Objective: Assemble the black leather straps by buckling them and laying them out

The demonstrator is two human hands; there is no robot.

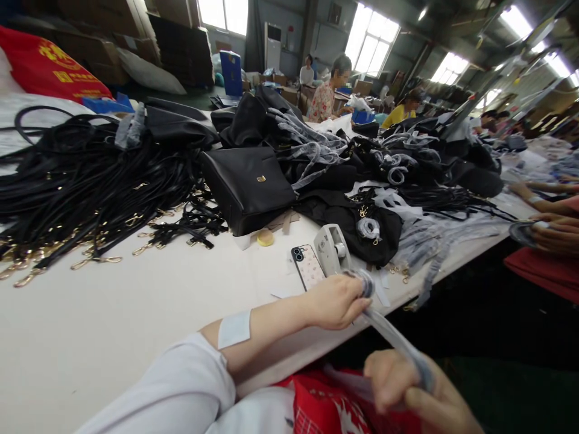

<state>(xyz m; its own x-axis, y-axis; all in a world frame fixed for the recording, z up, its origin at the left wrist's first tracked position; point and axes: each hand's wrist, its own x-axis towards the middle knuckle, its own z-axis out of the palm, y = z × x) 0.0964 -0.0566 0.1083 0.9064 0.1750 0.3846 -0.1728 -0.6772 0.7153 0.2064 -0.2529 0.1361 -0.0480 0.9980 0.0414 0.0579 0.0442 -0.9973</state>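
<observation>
My left hand point(337, 300) is closed around the coiled end of a bag strap point(392, 333) in greyish, translucent wrapping, over the front edge of the table. From there the strap runs down to my right hand point(402, 383), which is closed on its other part, low in front of my body and slightly blurred. Just beyond my left hand lie a phone point(309, 265) in a patterned case and a white tape dispenser point(332, 247). A black handbag point(248, 187) with a gold clasp sits farther back. A rolled, wrapped strap point(368, 228) rests on a black bag.
Black straps with gold hooks point(81, 181) are heaped on the left of the white table point(113, 337). A roll of yellow tape point(265, 237) lies near the handbag. More wrapped straps point(434, 241) spread to the right, where another person's hands point(554, 232) hold a strap. People sit farther back.
</observation>
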